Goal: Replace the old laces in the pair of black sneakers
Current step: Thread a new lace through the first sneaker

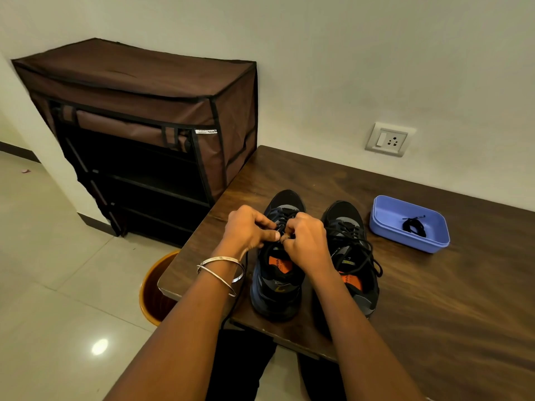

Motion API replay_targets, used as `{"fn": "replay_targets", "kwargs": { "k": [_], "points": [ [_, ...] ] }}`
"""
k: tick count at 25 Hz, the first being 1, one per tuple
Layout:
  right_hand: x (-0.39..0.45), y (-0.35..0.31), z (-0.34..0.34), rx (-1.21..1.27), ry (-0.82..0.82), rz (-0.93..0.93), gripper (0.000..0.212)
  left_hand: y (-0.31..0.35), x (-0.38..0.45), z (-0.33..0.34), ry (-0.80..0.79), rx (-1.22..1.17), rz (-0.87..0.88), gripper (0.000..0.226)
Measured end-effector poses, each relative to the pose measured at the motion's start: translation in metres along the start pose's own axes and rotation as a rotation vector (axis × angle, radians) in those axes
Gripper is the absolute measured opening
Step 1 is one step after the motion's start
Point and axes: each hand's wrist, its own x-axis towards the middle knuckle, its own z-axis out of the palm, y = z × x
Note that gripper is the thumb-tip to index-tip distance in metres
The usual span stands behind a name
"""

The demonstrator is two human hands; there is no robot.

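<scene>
Both hands, left hand and right hand, pinch the lace of the left sneaker near the worktop left edge; the right sneaker stands beside it.

Two black sneakers side by side on dark wood surface, toes toward wall. Left sneaker: orange insole label, lace partly threaded. Right sneaker: loose lace draped over it. Coiled black lace in blue tray, right of pair.
</scene>
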Motion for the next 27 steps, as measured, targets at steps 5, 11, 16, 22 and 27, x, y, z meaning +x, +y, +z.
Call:
{"fn": "replay_targets", "kwargs": {
  "k": [5, 11, 16, 22, 27],
  "points": [
    [-0.004, 0.013, 0.000, 0.116, -0.003, -0.069, 0.011, 0.002, -0.003, -0.002, -0.036, -0.044, 0.011, 0.037],
    [-0.008, 0.012, 0.002, 0.074, 0.071, 0.037, 0.014, 0.000, -0.002, 0.003, 0.006, 0.066, 0.087, 0.049],
    [-0.009, 0.008, 0.008, 0.025, 0.097, 0.074, 0.015, 0.000, -0.002, 0.002, 0.001, 0.148, 0.125, 0.036],
    [-0.006, 0.008, 0.008, 0.392, 0.056, 0.287, 0.007, 0.003, -0.005, -0.004, -0.020, 0.074, 0.071, 0.024],
    [-0.005, 0.004, 0.010, 0.459, 0.064, 0.383, 0.006, 0.004, -0.006, -0.006, -0.016, 0.068, 0.064, 0.020]
  ]
}}
